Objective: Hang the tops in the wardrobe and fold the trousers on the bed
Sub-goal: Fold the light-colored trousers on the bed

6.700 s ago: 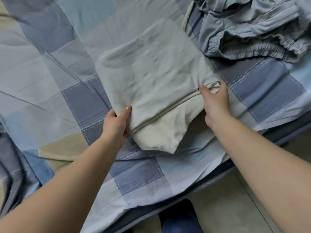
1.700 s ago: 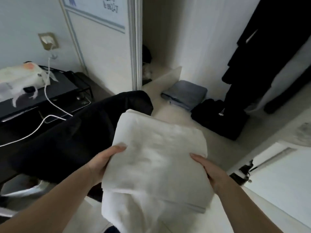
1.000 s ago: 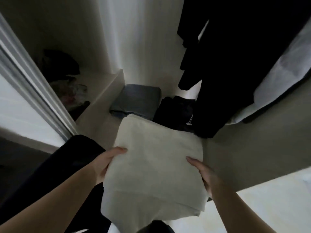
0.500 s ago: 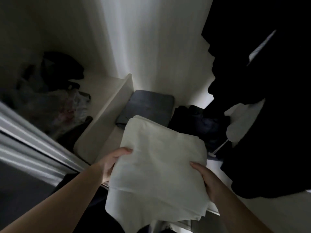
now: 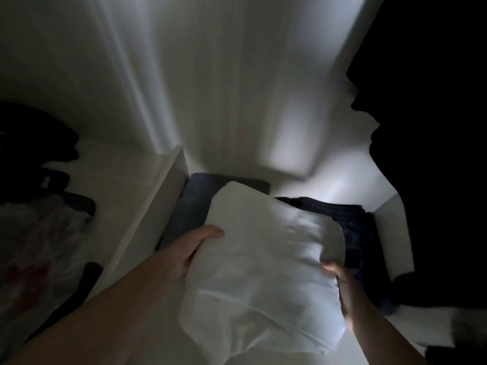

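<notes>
While the view is dim and blurred: both hands hold one folded garment inside the wardrobe.
Trousers (image 5: 266, 262): pale, folded, held over the wardrobe floor (image 5: 342, 185), above the grey fold (image 5: 195, 206) and dark pile (image 5: 353, 222).
Left hand (image 5: 189, 248): thumb curled over the trousers' left edge.
Right hand (image 5: 345, 288): grips their right edge.
Hanging clothes (image 5: 427, 127): dark, at right.
Divider (image 5: 158, 204): white, left of the grey fold.

Dim wardrobe interior — pale back wall (image 5: 200, 83), white divider panel (image 5: 155, 204), blurred.
</notes>
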`<state>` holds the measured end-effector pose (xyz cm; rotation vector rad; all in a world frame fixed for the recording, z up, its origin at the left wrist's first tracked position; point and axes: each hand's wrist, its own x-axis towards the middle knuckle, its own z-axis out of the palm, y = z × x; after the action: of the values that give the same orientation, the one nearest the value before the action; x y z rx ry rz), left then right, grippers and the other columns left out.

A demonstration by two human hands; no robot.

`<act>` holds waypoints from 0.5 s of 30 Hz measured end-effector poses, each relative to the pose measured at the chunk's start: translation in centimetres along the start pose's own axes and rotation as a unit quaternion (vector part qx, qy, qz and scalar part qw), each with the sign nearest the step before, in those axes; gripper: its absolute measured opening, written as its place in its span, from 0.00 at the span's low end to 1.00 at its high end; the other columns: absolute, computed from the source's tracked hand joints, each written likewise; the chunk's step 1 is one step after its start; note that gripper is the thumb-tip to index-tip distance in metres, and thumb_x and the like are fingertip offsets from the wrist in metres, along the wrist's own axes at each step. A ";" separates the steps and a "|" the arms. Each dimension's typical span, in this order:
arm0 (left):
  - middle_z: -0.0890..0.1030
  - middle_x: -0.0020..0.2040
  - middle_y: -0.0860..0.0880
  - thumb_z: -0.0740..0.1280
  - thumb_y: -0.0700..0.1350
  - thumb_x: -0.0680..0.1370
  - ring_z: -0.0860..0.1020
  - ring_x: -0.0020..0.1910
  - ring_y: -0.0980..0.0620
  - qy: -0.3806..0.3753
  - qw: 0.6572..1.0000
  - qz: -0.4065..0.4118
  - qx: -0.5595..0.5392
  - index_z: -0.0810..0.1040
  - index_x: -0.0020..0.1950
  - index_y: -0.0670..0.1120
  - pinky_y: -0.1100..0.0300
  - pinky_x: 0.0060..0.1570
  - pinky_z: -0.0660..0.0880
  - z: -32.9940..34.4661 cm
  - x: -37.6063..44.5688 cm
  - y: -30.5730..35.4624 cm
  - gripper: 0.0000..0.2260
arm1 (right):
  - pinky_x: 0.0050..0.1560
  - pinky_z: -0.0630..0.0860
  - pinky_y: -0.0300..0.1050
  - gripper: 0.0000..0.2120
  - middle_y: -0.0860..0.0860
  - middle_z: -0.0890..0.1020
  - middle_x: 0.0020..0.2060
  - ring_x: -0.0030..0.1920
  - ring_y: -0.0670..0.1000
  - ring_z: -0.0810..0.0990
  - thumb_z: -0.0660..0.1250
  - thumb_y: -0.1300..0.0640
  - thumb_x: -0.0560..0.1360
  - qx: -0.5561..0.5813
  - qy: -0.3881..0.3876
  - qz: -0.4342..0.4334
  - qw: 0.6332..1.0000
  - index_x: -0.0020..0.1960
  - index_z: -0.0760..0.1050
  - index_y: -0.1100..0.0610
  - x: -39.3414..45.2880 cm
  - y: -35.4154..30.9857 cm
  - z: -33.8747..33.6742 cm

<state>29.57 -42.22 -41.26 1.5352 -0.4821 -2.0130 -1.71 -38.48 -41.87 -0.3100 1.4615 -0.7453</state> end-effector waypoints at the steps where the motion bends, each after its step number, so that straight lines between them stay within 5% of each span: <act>1: 0.85 0.47 0.40 0.78 0.47 0.57 0.84 0.42 0.42 0.006 1.000 0.001 -0.002 0.86 0.44 0.44 0.54 0.36 0.80 -0.7 1.1 1.0 0.18 | 0.61 0.71 0.62 0.25 0.67 0.80 0.51 0.52 0.66 0.80 0.65 0.53 0.65 0.000 -0.020 0.001 1.000 0.58 0.79 0.65 0.9 -0.9 0.9; 5: 0.84 0.50 0.40 0.78 0.49 0.54 0.84 0.45 0.41 0.028 0.999 0.025 -0.011 0.82 0.54 0.43 0.53 0.43 0.78 -3.6 4.1 3.9 0.29 | 0.54 0.75 0.57 0.22 0.64 0.82 0.47 0.46 0.63 0.82 0.64 0.51 0.64 -0.021 -0.084 -0.012 0.996 0.53 0.82 0.63 4.3 -4.1 5.0; 11: 0.84 0.46 0.41 0.72 0.46 0.64 0.83 0.43 0.42 0.082 0.992 0.088 0.034 0.80 0.56 0.44 0.54 0.40 0.79 -7.4 7.8 8.5 0.21 | 0.48 0.74 0.51 0.14 0.60 0.77 0.40 0.40 0.58 0.78 0.61 0.56 0.72 -0.057 -0.076 -0.038 0.995 0.55 0.75 0.59 10.1 -7.1 10.8; 13: 0.82 0.50 0.41 0.71 0.45 0.66 0.81 0.47 0.42 0.150 0.970 0.155 0.109 0.76 0.63 0.43 0.50 0.48 0.78 -8.3 9.3 8.7 0.25 | 0.50 0.75 0.55 0.12 0.60 0.78 0.43 0.44 0.59 0.79 0.62 0.59 0.74 -0.071 -0.082 -0.059 0.992 0.57 0.74 0.58 11.7 -7.0 12.3; 15: 0.76 0.64 0.42 0.71 0.44 0.71 0.76 0.59 0.43 0.239 0.910 0.186 0.284 0.68 0.72 0.44 0.52 0.57 0.72 -8.7 10.7 8.0 0.30 | 0.48 0.77 0.53 0.12 0.57 0.81 0.45 0.44 0.58 0.81 0.61 0.64 0.76 -0.098 -0.089 -0.099 0.986 0.58 0.74 0.57 13.2 -6.2 13.9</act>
<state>37.55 -54.71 -47.16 2.0065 -1.1192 -1.1921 9.24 -54.72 -46.62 -0.6632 1.3483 -0.7131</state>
